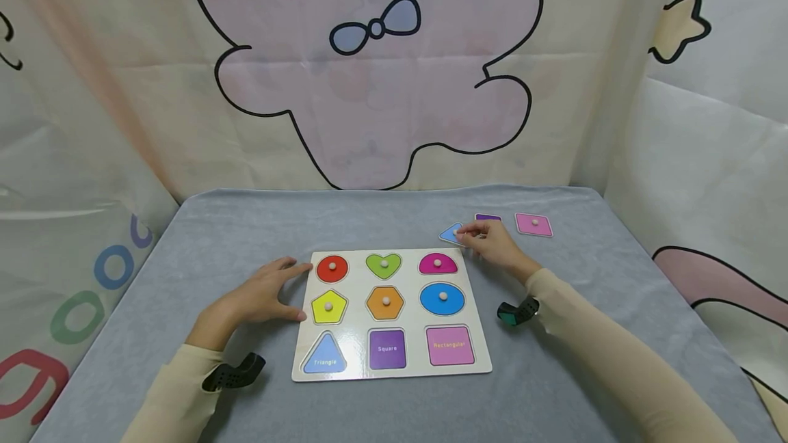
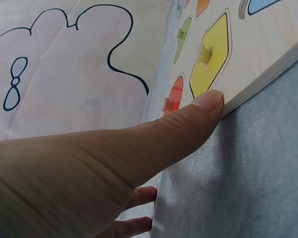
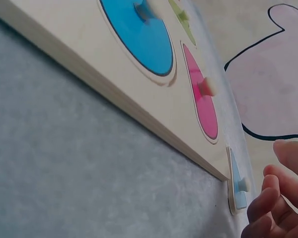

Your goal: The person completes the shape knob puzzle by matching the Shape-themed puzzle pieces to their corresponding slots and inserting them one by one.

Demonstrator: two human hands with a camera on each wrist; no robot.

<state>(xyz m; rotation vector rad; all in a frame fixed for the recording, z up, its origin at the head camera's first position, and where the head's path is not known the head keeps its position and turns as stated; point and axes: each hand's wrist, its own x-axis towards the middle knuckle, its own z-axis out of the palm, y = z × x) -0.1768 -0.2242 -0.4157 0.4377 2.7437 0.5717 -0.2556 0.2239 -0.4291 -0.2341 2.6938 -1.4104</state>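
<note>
Grey cloth-covered surface (image 1: 246, 224) carries everything. Pale puzzle board (image 1: 357, 347) lies flat on it, labels facing the person, likely so the words read straight. Far and middle rows have six knobbed pieces seated: red, green and magenta, then yellow, orange and blue. Near row's three recesses, marked Triangle, Square and Rectangular, have no pieces in them.

Left hand (image 1: 258, 296): fingers spread wide, nothing gripped, thumb on the board's left edge by the yellow pentagon (image 1: 323, 314), another finger at the far left corner. Probably a brace so the board won't slide.

Right hand (image 1: 495, 245): beyond the far right corner, fingers loosely bent and part open at the blue triangle piece (image 1: 447, 235). Right wrist view shows the knob (image 3: 244, 184) uncovered beside the fingers, so no hold seen; looks shaped for a pinch, the knob being the easy grip.

Loose pieces sit past the board's far right, presumably out of its way but within reach: pink rectangle (image 1: 526, 225) rightmost, purple piece (image 1: 486, 216) partly behind the right hand, triangle leftmost, just beside the board's corner. Can't tell if they touch.
</note>
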